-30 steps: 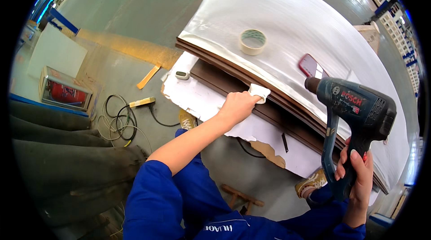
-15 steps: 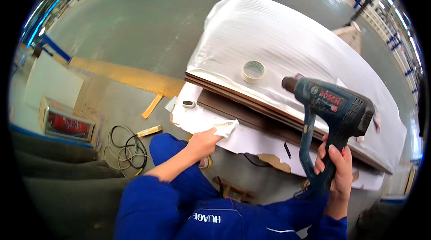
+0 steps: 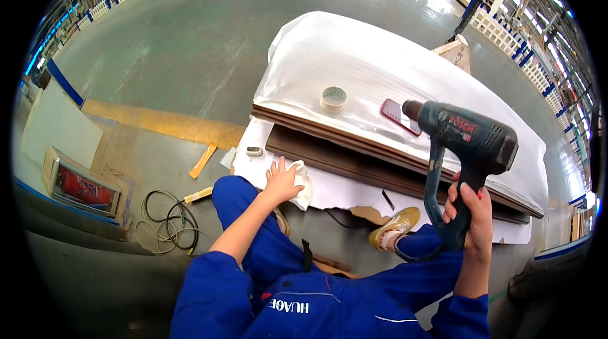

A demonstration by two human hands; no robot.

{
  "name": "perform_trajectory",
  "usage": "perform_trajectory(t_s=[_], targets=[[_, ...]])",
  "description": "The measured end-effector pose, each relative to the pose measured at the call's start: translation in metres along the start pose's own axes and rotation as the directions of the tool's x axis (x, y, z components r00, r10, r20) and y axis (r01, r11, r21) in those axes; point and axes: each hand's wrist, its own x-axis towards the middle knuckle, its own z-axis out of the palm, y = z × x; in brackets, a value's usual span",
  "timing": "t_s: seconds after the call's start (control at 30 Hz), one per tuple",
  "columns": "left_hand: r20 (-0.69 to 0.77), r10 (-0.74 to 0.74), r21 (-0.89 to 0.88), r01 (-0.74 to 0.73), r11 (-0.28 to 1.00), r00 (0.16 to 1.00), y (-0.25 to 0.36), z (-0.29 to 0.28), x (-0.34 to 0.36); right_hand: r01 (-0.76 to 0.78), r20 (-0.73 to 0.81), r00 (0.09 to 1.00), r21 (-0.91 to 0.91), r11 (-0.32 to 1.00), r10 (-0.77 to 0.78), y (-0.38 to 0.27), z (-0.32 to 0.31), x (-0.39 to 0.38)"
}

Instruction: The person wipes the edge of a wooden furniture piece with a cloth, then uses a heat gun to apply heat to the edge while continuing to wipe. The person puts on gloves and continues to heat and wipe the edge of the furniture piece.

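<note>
My left hand (image 3: 279, 185) has its fingers spread over a crumpled white cloth (image 3: 300, 193) on a white sheet (image 3: 342, 194), below a small pale device (image 3: 254, 151). My right hand (image 3: 471, 211) grips the handle of a dark teal-and-black heat gun (image 3: 470, 134), raised with its nozzle pointing left. Beyond my hands, brown boards (image 3: 323, 162) lie under a large stack covered in white foam wrap (image 3: 342, 47). A tape roll (image 3: 334, 99) and a red-cased phone (image 3: 399, 117) rest on the wrap. A thin black strip (image 3: 388, 200) lies on the sheet.
A pallet jack handle (image 3: 478, 3) stands behind the stack. At the left are a case with red extinguisher (image 3: 79, 184), coiled cables (image 3: 168, 218), an orange strip (image 3: 202, 160) and a dark draped bulk (image 3: 95, 256). White fences (image 3: 491, 28) run along the grey floor (image 3: 177, 41).
My left hand has moved left and down from the boards with the cloth, and its fingers have spread open. The heat gun has shifted left in view, and the camera now takes in more floor beyond.
</note>
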Motion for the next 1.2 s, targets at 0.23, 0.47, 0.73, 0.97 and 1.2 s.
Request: perform_trajectory(t_s=[0.23, 0.47, 0.73, 0.97, 1.2], targets=[[0.430, 0.159, -0.458, 0.366, -0.810, 0.889, 0.152, -0.114, 0.000, 0.069, 0.061, 0.996, -0.033, 0.997, -0.067, 0.006, -0.055, 0.010], [0.365, 0.365, -0.395, 0.498, -0.772, 0.856, 0.205, -0.118, 0.009, 0.128, 0.055, 0.990, 0.079, 0.989, -0.133, 0.026, -0.100, 0.023], [0.387, 0.422, -0.328, 0.550, -0.768, 0.820, 0.216, -0.109, 0.015, 0.117, 0.016, 0.993, 0.078, 0.990, -0.118, 0.031, -0.107, 0.024], [0.524, 0.445, -0.416, 0.674, -0.610, 0.726, 0.206, -0.077, 0.011, 0.089, 0.019, 0.996, 0.108, 0.990, -0.091, 0.032, -0.108, 0.021], [0.838, 0.036, -0.513, 0.809, -0.288, 0.545, 0.119, 0.030, -0.055, 0.051, 0.147, 0.986, 0.157, 0.986, -0.075, 0.041, -0.107, 0.018]])
